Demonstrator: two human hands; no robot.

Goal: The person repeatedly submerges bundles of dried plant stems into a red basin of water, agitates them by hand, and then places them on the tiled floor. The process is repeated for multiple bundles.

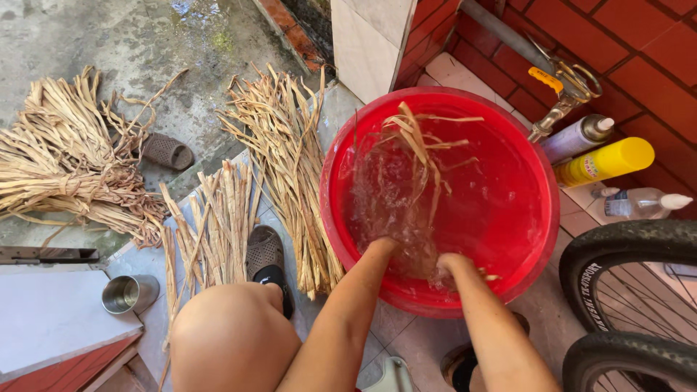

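A big red basin (523, 239) full of water stands on the tiled floor in front of me. Both my hands are under the churning water at its near side. My left hand (388, 250) and my right hand (444, 267) grip a bunch of dried straw-coloured plant strips (417, 145). The strips run from my hands away to the far rim, their ends poking out of the water. Splashing blurs my fingers.
Bundles of dry strips lie left of the basin: one (287, 160) beside it, one (218, 225) by my knee, a large heap (65, 167) further left. A metal cup (129, 292), dark sandals (265, 258), spray cans (606, 161), a bottle (639, 205) and bicycle tyres (632, 239) surround me.
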